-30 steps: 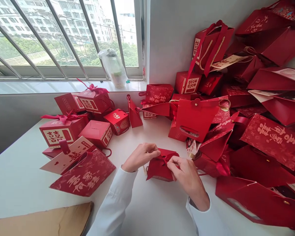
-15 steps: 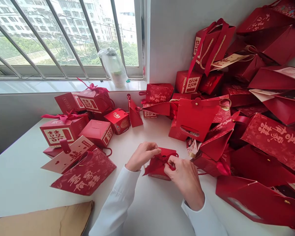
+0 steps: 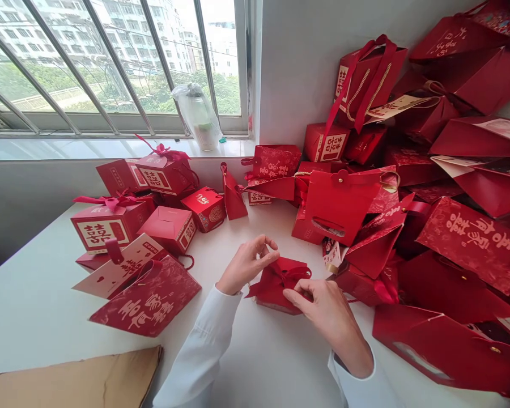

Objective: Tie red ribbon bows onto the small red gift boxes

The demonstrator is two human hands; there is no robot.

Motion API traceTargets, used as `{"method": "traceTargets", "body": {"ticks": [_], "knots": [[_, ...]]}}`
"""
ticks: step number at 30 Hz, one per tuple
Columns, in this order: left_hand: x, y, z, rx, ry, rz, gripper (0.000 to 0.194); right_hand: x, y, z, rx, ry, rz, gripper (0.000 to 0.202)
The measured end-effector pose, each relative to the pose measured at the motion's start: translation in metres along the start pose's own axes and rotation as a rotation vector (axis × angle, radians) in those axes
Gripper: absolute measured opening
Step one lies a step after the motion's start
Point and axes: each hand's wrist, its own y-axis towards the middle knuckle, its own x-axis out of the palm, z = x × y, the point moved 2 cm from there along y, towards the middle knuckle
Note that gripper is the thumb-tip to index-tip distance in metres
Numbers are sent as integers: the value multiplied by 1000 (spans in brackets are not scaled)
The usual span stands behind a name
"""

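Observation:
A small red box (image 3: 278, 297) sits on the white table, a dark red ribbon bow (image 3: 285, 276) on its top. At the box's upper left edge, my left hand (image 3: 249, 263) is raised with thumb and forefinger curved and a gap between them; nothing shows in it. My right hand (image 3: 329, 317) is over the box's right side, just below the bow's right loop. Its thumb and fingers are bent towards the ribbon, and whether the fingertips touch anything is unclear. The box's right corner is partly hidden behind this hand.
Red gift boxes (image 3: 164, 226) stand at the left, and a tall heap of red boxes (image 3: 433, 283) fills the right. A cardboard piece (image 3: 76, 379) lies front left. A bagged bottle (image 3: 202, 119) stands on the windowsill.
Both hands have moved apart from the bow; my left fingers have opened and lifted, and my right hand has shifted right and down. The bow's right loop now shows.

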Motion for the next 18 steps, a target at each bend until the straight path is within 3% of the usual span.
{"method": "traceTargets", "body": {"ticks": [8, 14, 18], "knots": [[13, 9, -13, -62, -248, 74, 27, -2, -4, -4, 37, -81, -9, 42], [11, 7, -11, -59, -197, 23, 31, -9, -5, 3, 37, -85, -36, 42], [5, 4, -9, -83, -155, -12, 31, -12, -8, 14, 55, -86, 3, 26]]}}
